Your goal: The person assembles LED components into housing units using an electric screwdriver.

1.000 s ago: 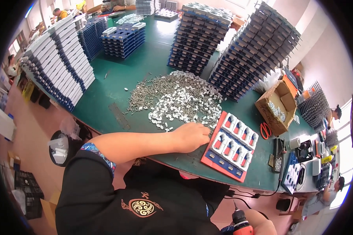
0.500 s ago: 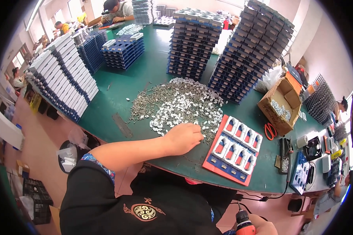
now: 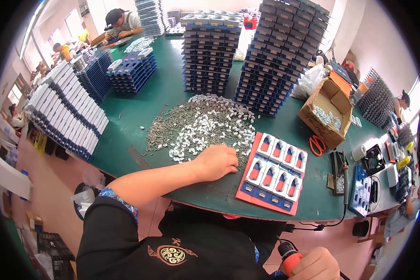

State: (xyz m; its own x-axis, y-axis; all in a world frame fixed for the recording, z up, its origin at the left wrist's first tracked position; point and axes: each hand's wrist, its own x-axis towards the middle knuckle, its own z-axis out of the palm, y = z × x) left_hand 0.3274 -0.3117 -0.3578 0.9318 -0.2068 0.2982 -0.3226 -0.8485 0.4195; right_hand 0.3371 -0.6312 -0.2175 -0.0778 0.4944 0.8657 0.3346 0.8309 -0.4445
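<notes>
I wear a black short-sleeved shirt [image 3: 182, 242] with a round gold emblem [image 3: 172, 255] stitched on the chest. The left sleeve ends in a narrow cuff band [image 3: 121, 201] patterned in blue, with touches of red and white. My left forearm [image 3: 158, 179] is bare below it, and both hands are ungloved.

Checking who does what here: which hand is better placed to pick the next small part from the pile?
Left. The left hand rests on the pile of small grey-white parts; the right hand is below the table, gripping an orange-handled tool.
</notes>
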